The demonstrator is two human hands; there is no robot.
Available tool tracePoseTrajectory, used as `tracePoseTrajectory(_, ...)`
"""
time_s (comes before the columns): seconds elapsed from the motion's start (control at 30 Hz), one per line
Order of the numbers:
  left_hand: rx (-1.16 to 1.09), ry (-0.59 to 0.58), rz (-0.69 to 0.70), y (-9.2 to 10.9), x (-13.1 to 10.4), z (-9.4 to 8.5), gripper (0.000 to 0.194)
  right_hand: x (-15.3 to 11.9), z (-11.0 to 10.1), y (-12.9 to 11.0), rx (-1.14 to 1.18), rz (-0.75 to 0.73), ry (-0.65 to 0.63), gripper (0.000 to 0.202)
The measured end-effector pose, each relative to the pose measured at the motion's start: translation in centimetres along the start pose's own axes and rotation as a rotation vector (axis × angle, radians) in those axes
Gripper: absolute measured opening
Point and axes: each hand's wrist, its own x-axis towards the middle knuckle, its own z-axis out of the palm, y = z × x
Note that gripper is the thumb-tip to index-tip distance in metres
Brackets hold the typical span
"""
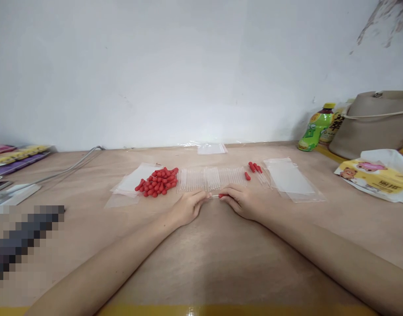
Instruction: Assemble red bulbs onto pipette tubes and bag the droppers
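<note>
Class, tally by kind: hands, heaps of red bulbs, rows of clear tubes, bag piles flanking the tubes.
Hands: 2 (left hand, right hand)
Red bulb heap: 1
Clear tube row: 1
Bag piles: 2 (left pile, right pile)
Total: 6

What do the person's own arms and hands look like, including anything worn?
The left forearm and right forearm are bare, with no sleeve in view. The left hand and right hand are ungloved; no watch or bracelet shows. One small spot marks the left forearm.
</note>
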Motion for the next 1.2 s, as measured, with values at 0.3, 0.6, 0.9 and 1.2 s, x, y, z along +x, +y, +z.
tracePoseTrajectory(0.3, 0.226, -0.023, 0.086, 0.4, 0.1, 0.0, 0.023, -0.7, 2.0, 1.3, 0.051, -0.139, 0.102, 0.019)
tracePoseTrajectory(0.6, 0.185, -0.018, -0.039, 0.1, 0.0, 0.2, 0.020, -0.5, 2.2, 2.1, 0.057, -0.075, 0.036, 0.016)
tracePoseTrajectory(0.9, 0.141, 0.003, -0.082, -0.1, 0.1, -0.2, 0.021, 0.3, -0.5, 0.6, -0.054, -0.019, -0.013, 0.011)
tracePoseTrajectory(1.2, 0.079, 0.021, -0.063, 0.1, 0.0, -0.3, 0.021, 0.5, -0.5, 0.0, -0.026, -0.079, -0.023, 0.014)
